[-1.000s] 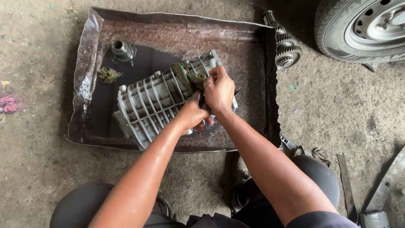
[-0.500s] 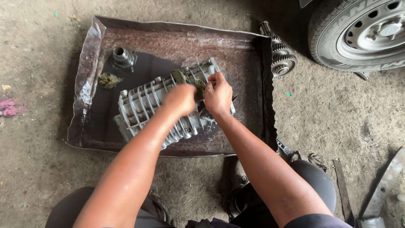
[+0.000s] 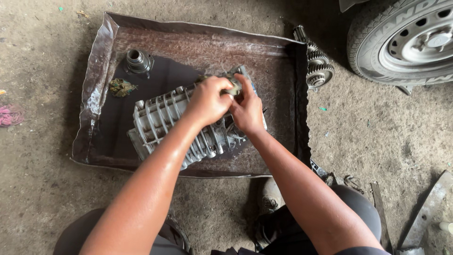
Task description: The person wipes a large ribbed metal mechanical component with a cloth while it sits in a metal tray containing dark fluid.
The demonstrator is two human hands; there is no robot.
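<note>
- Ribbed aluminium gearbox housing [image 3: 174, 125] lies in a metal tray [image 3: 94, 80], so oily liquid stays contained.
- Left hand [image 3: 207, 100] presses a dirty rag [image 3: 232, 85] closed-fisted onto it.
- Right hand [image 3: 248, 111] grips the housing, steadying it.

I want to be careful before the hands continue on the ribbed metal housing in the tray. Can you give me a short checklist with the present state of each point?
1. Both hands on the ribbed housing: ok, left hand and right hand are at its far end.
2. Housing inside the metal tray: ok.
3. Dirty rag under the fingers: ok, partly hidden.
4. Small round part away from the hands: ok.
5. Gear shaft outside the tray: ok.
6. Grip firm: cannot tell.
</note>
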